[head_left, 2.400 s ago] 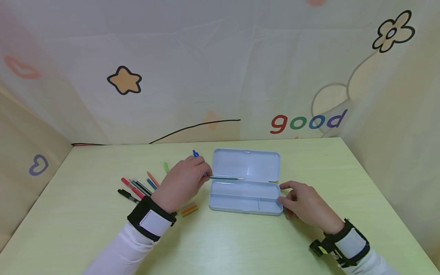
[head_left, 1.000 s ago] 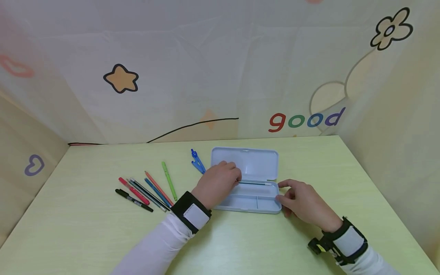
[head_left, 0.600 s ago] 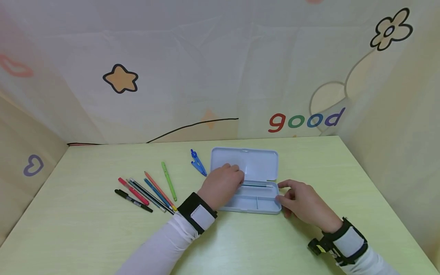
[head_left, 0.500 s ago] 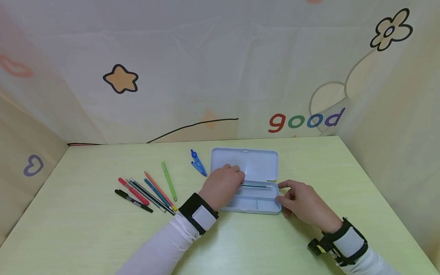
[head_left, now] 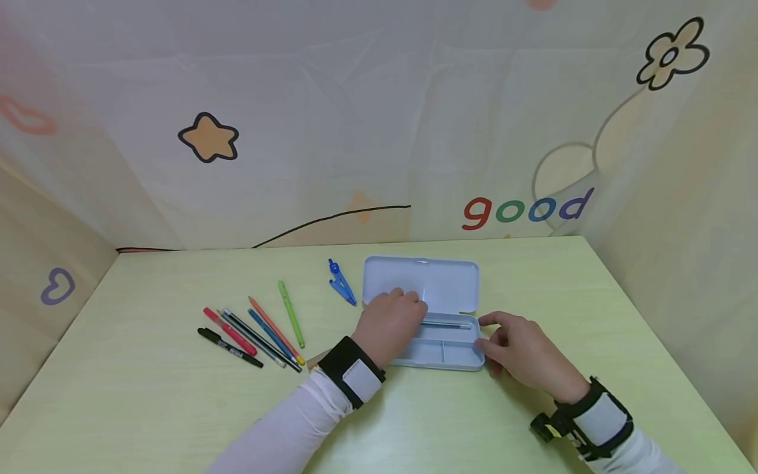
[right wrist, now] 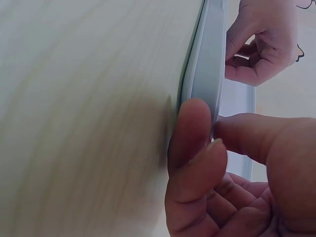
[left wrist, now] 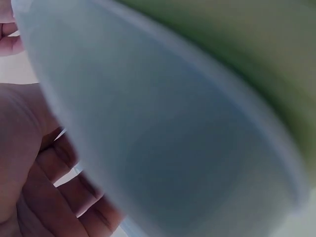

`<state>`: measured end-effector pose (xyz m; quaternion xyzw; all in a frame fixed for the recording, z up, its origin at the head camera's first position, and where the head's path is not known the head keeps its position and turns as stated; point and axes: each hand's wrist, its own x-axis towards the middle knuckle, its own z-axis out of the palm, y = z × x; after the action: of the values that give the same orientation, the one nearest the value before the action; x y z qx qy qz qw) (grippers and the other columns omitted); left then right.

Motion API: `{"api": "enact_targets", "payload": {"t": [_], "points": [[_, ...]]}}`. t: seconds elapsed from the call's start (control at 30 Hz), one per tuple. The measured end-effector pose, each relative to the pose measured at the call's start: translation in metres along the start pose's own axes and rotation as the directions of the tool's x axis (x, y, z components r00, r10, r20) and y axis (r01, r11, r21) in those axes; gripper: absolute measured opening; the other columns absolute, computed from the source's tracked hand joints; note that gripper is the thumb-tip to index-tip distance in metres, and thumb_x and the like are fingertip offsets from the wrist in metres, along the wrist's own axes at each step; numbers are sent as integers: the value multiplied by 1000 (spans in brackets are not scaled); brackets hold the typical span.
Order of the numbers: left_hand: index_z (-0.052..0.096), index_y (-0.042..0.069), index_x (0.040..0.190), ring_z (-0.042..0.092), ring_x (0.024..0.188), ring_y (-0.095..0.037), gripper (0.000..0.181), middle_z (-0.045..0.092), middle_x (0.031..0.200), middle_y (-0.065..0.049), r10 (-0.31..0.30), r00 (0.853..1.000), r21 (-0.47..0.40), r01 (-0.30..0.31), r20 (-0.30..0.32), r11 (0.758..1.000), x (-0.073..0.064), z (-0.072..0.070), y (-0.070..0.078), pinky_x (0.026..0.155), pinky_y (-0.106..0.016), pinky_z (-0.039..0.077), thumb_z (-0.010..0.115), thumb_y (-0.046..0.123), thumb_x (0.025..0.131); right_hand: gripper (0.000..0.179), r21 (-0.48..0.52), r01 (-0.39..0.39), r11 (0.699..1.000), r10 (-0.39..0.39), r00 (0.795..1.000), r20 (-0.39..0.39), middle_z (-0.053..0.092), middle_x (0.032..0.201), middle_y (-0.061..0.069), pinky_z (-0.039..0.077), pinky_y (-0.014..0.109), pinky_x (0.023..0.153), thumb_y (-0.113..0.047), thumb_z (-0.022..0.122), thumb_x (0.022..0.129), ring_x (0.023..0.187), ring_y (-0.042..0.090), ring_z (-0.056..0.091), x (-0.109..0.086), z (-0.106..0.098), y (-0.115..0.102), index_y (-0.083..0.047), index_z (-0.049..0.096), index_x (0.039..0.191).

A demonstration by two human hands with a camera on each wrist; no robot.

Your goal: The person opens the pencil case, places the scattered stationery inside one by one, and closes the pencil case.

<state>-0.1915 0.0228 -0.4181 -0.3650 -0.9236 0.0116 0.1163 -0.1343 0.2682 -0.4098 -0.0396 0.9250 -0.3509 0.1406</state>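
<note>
An open light-blue pencil case [head_left: 450, 283] lies on the table, its lid tipped back and its tray divided into compartments. My left hand [head_left: 391, 326] is over the tray's left part, fingers curled, and pinches a thin dark-teal pencil [head_left: 447, 324]. The pencil's right end shows in the long back compartment; the rest is under the hand. At the case's right edge, my right hand [head_left: 527, 345] grips the rim between thumb and fingers. The right wrist view shows this grip on the case wall [right wrist: 207, 74]. Blurred case wall [left wrist: 163, 123] fills much of the left wrist view.
Left of the case lie a blue compass [head_left: 341, 283], a green pen [head_left: 291, 313], a black marker [head_left: 229, 347], a red pen [head_left: 229, 331] and several pencils [head_left: 275, 329]. A tan block [head_left: 316, 360] is mostly hidden behind the left wrist.
My left hand has carried the pencil rightward from beside the case into the tray, then slightly toward the front. The right hand has stayed at the case's right edge.
</note>
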Motion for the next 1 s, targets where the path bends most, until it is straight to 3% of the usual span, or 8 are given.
{"api": "enact_targets", "payload": {"t": [0.2, 0.5, 0.87, 1.0], "points": [[82, 18, 104, 63, 77, -16, 13, 72, 91, 1, -7, 1000, 48, 8, -22, 999, 0, 1, 3, 66, -30, 54, 77, 8, 97, 47, 11, -4, 1000, 4, 1000, -1, 64, 70, 3, 40, 28, 53, -17, 72, 103, 61, 20, 55, 0, 1, 0, 2, 55, 142], [82, 18, 106, 65, 77, -16, 11, 72, 91, 1, -11, 1000, 35, 12, -25, 999, -3, 0, 3, 66, -30, 55, 78, 11, 97, 46, 6, 0, 1000, 0, 1000, -3, 64, 70, 2, 40, 27, 53, -17, 72, 102, 61, 20, 56, 0, 1, -1, 2, 56, 141], [79, 18, 106, 61, 76, -17, 16, 69, 90, 2, 8, 1000, -39, -9, -25, 999, -14, -23, -6, 62, -27, 49, 77, 5, 96, 46, 3, -2, 1000, 2, 1000, -8, 64, 70, 2, 40, 27, 53, -16, 72, 102, 61, 20, 56, -1, 1, -2, 3, 56, 141], [79, 19, 104, 64, 79, -17, 19, 70, 92, 3, 2, 998, -63, -5, -58, 998, -22, -32, -12, 63, -27, 50, 78, 3, 94, 45, -1, 5, 1000, -5, 1000, -9, 64, 69, 2, 40, 27, 53, -16, 72, 103, 60, 20, 56, -1, 1, -1, 3, 56, 141]]}}
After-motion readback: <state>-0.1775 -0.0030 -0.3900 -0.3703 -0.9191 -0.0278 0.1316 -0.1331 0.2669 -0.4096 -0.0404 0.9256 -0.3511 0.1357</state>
